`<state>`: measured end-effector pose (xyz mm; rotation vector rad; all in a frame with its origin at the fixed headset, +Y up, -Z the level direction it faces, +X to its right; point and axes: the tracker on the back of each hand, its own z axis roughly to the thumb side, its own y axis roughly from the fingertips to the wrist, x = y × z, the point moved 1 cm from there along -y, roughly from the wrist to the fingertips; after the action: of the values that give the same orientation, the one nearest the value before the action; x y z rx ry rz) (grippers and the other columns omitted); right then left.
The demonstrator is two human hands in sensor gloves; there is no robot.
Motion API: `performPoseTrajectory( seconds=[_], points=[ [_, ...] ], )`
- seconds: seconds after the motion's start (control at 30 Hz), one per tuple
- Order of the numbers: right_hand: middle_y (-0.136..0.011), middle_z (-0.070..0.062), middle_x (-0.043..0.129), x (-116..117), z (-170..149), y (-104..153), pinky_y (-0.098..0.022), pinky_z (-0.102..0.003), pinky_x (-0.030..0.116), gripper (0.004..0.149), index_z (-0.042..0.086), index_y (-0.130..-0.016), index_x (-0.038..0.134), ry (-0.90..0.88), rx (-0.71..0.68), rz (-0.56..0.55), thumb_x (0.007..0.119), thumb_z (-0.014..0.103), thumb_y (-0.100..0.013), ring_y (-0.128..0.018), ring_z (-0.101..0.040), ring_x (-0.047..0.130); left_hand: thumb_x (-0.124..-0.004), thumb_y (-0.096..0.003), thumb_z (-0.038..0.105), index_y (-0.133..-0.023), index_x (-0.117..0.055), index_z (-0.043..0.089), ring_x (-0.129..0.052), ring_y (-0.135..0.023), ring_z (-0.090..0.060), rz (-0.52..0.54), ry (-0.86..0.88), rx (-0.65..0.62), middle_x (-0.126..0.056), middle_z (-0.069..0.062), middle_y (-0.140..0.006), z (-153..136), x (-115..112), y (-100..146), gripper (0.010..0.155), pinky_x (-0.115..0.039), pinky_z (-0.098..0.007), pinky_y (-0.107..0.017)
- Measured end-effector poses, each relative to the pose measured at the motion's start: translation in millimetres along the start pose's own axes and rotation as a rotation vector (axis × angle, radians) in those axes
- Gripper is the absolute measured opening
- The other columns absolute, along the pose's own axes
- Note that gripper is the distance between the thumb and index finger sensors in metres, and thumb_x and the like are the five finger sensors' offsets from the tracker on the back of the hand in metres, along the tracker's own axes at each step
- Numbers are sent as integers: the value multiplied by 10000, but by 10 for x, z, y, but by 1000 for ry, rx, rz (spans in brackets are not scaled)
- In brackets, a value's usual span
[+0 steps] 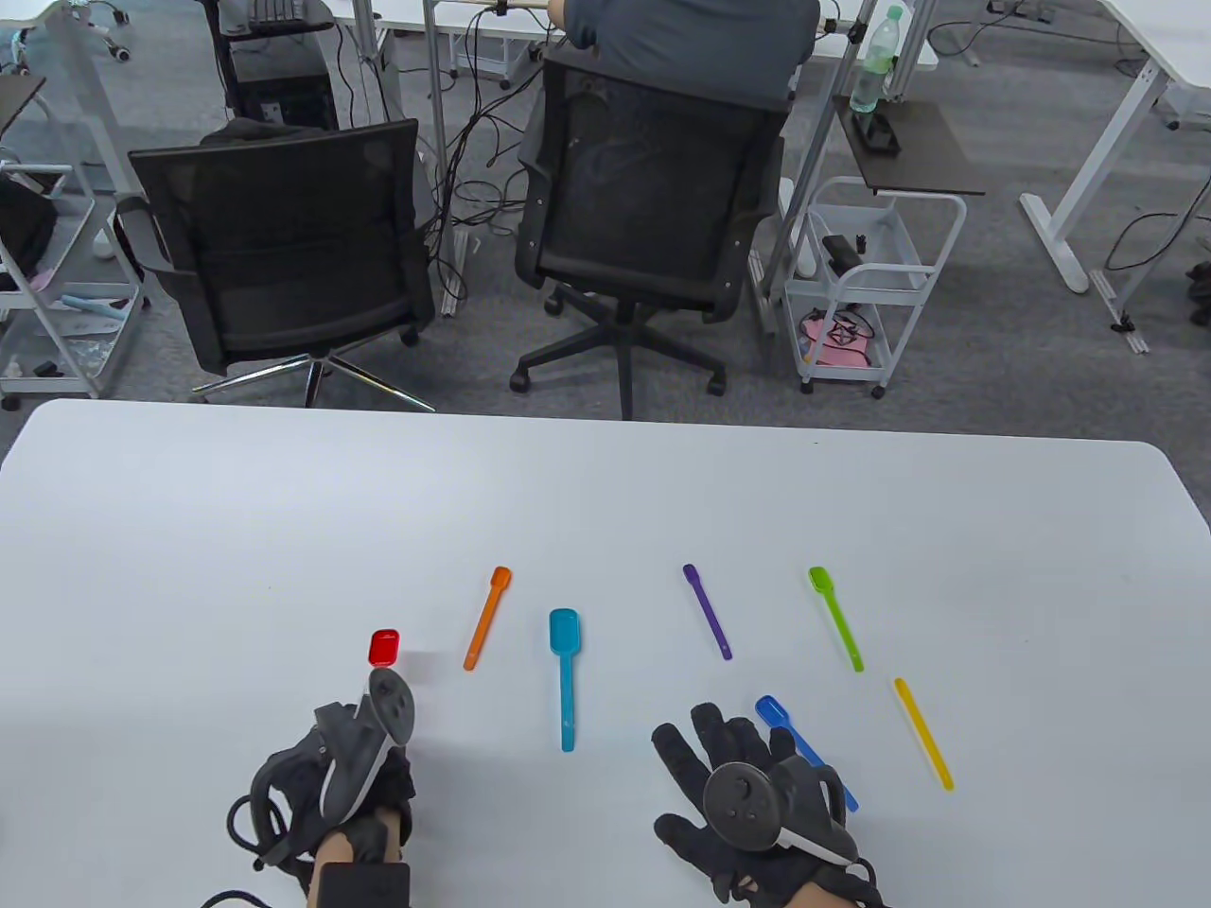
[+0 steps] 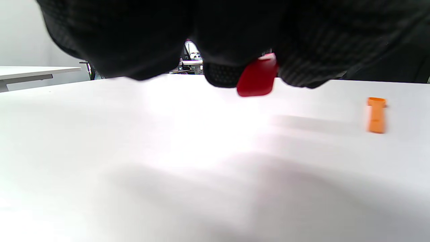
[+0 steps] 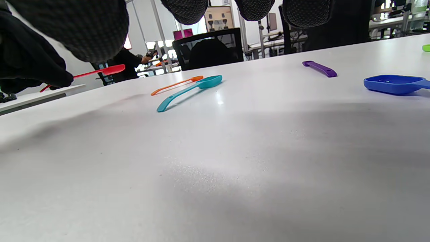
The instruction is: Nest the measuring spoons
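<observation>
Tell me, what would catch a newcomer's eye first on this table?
The scatter of bright measuring spoons on the white table: orange spoon, teal spoon, purple spoon, green spoon and yellow spoon lie apart from one another. At the near edge, the gloved left hand holds a red spoon off the table, while the right hand is spread open beside a blue spoon.

Left hand holding the red spoon above the worktop

The gloved left hand (image 2: pixel 218 37) fills the top edge, its dark fingers (image 2: pixel 223 75) closed around a red spoon (image 2: pixel 257 80) whose bowl pokes out toward 12 o'clock, clear of the white worktop (image 2: pixel 168 151). At 3 o'clock, well apart, an orange spoon (image 2: pixel 376 115) lies on the surface, blurred.
</observation>
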<state>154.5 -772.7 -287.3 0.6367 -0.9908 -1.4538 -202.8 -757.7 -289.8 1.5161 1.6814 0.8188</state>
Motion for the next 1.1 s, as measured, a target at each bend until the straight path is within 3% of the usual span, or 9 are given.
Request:
performPoseTrajectory(
  seconds=[0.2,0.53,1.1],
  points=[
    [-1152,-232,379,-1,-6,10,-594,-830,371,838,285,-1089,449,0,-2,-4,774,638,-402,-969,-596,534,-954,-446,536,-804,-953,63,-1026,-254,-146,8,8,-15,-978,133,-300,514,39,162,593,-748,-628,-623],
    [-1151,-234,378,-12,-18,23,-593,-830,372,835,283,-1089,450,-7,-4,-13,774,634,-404,-967,-597,535,-959,-446,536,-798,-954,55,-1024,-241,-140,16,70,-53,-978,133,-299,1116,-21,355,596,-768,-627,-609],
    [-1153,-231,375,-49,-54,38,-597,-829,376,832,286,-1089,449,-42,-19,-28,772,634,-405,-971,-593,532,-949,-448,548,-793,-952,61,-1023,-243,-135,20,88,-82,-976,139,-300,1574,-366,374,597,-768,-621,-612]
  ],
)
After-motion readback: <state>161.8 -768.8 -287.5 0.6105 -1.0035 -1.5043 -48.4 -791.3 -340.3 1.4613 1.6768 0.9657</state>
